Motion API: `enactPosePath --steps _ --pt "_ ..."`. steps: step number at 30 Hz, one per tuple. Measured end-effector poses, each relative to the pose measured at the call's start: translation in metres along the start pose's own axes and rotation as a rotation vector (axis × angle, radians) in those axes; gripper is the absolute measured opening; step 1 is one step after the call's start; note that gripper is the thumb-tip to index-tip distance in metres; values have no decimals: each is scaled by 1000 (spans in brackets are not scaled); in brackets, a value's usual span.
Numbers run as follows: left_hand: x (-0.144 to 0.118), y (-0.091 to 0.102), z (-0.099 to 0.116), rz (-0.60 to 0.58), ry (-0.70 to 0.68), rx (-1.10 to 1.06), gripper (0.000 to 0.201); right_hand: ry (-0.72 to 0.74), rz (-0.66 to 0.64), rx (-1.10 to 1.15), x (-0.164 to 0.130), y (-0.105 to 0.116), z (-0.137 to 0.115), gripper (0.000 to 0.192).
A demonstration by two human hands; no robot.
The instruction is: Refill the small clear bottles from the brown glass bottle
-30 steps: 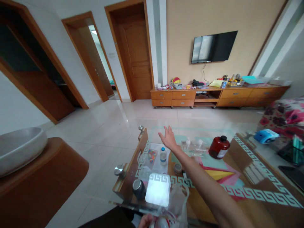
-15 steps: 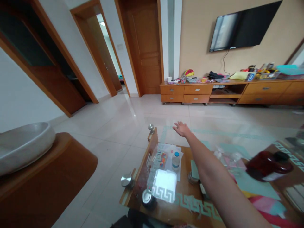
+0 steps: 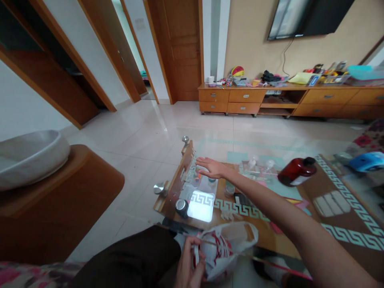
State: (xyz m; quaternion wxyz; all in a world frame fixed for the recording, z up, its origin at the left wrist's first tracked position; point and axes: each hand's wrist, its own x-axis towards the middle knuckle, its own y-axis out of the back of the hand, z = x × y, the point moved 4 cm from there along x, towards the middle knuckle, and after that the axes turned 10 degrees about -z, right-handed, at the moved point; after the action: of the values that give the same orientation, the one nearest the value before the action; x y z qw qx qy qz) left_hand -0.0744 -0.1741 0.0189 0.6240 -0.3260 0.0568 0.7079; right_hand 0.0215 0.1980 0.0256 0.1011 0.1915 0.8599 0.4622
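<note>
My right hand (image 3: 211,167) reaches out flat over the left end of the glass coffee table (image 3: 342,224), fingers spread, holding nothing. It hovers just above a small clear packet with coloured bits (image 3: 197,178) and a small blue-capped bottle (image 3: 212,182) on the shelf under the glass. My left hand (image 3: 188,265) is low at the frame's bottom, closed on a white and red plastic bag (image 3: 225,249) in front of my lap.
A dark red bottle (image 3: 296,172) lies on the table's middle, a blue object (image 3: 367,161) at the right. A wooden stand with a grey basin (image 3: 30,154) is to the left. A long TV cabinet (image 3: 288,103) lines the far wall.
The view tilted down. My right hand dropped lower and moved left over the packet and small bottle. My left hand and the plastic bag came into view.
</note>
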Motion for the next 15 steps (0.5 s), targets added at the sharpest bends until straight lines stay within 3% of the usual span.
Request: enactPosePath --steps 3,7,15 --pt "-5 -3 -4 14 -44 10 71 108 0 71 -39 -17 -42 62" --pt "-12 -10 -3 24 -145 81 75 243 -16 104 -79 -40 -91 58" --pt "-27 -13 -2 20 -170 88 72 228 -26 282 -143 -73 -167 50"
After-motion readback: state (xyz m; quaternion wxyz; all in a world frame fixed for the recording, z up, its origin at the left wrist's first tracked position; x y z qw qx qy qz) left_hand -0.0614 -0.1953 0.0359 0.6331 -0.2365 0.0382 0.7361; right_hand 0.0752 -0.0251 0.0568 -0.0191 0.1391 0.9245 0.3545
